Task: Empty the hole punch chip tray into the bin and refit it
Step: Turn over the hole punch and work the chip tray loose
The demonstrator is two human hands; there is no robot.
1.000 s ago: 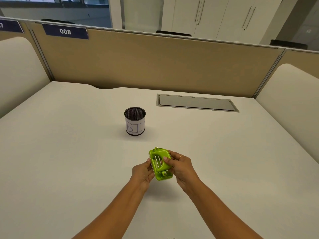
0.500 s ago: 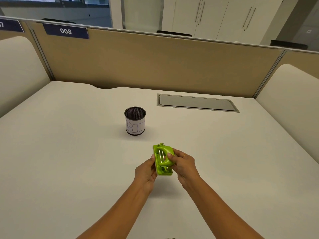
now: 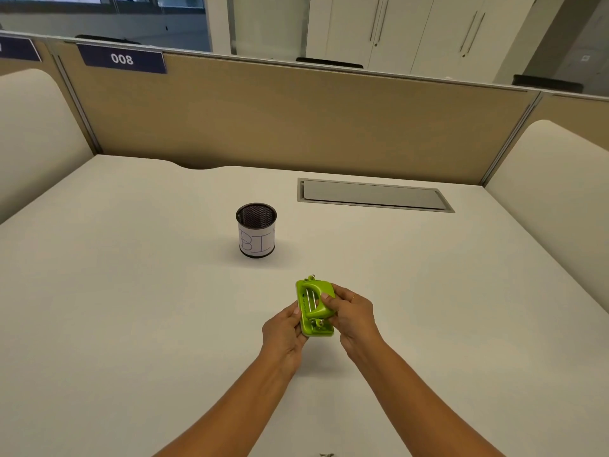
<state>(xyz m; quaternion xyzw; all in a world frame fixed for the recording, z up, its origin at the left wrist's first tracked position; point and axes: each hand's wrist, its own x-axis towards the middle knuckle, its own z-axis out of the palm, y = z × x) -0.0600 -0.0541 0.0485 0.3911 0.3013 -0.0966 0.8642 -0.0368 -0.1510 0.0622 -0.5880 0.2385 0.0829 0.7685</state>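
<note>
Both hands are holding the green hole punch above the worktop: the left hand is gripping its left edge, the right hand is closing around its handle. The mesh bin is standing further back, well apart.

White bench with a grey cable hatch at one o'clock; tan partition behind, blue "008" label at eleven o'clock, white cabinets beyond.
</note>
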